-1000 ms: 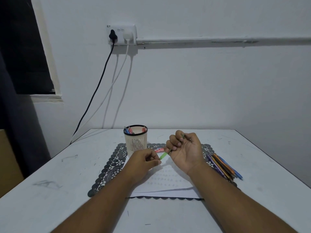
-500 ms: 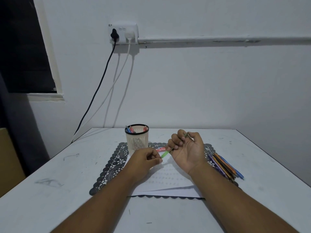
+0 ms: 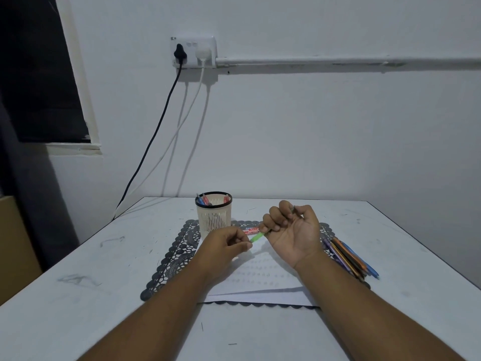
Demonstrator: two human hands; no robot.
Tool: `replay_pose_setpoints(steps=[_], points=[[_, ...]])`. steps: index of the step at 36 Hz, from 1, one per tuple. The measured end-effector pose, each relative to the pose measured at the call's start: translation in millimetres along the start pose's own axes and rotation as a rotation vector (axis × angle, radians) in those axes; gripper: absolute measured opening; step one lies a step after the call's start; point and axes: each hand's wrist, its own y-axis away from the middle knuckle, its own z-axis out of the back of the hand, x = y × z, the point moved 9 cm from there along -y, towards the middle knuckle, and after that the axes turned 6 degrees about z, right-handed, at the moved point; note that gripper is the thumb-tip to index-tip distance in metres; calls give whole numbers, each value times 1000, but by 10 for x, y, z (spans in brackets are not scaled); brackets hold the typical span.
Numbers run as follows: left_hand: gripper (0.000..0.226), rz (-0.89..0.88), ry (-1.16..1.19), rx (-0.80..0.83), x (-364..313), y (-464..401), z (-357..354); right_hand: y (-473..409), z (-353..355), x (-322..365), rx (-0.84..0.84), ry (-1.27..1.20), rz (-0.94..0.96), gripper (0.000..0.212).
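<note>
- I see the right hand [image 3: 291, 230] turned palm up above the middle of the table [image 3: 78, 295], fingers curled tight round the green-ended pen [image 3: 256, 237].
- The pen runs slantwise through that fist: its grey far end pokes out near the thumb, and its green end sticks out toward the left.
- The left hand [image 3: 223, 247] meets it there, thumb and fingertips pinched narrow on the very end of the green part.
- Both hands hover over the white paper sheets [image 3: 260, 282], which lie on a black lace mat [image 3: 177, 256].
- Closest obstacle on my left: a cream slotted cup [image 3: 214, 217] with a black rim, upright on the mat just behind the left hand, with red and blue pens [image 3: 204, 200] inside.
- A red-and-white packet [image 3: 251, 230] lies flat right behind the pen, partly hidden by the right fingers.
- On my right, a bundle of coloured pencils [image 3: 348, 259] lies on the mat's edge, just beside the right wrist.
- Farther back, well apart from the hands: a wall socket [image 3: 194, 52] with a black cable [image 3: 156, 131] and a white cable [image 3: 192, 118] hanging down behind the table's far left corner.
</note>
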Motion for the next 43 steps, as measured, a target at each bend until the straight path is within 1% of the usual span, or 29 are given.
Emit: replay_pose_setpoints(steps=[7,10,14,17,25,32,38,41,43], points=[[7,-25,-11,16,-19,-4,-34,24,-13,18,-6,-19,4,30],[7,-13,58,21,10,-14,-36,25,-24,24,1,7,8,27],[9,15,109,21,34,-25,-60,27,-12,19,-4,-18,5,27],[13,13,88,26,48,-29,-55,26,-30,11,-2,0,2,26],[12,40,133,39,73,-25,-58,24,-24,11,-5,-16,10,25],[17,31,79,25,82,-42,-34,33,2,4,-25,-58,3,31],[16,22,85,29,42,-32,-45,40,21,3,-44,-97,10,29],[10,26,117,37,26,-12,-39,40,43,9,-66,-129,21,28],[13,32,167,45,31,-9,-31,38,62,34,-78,-162,30,28]])
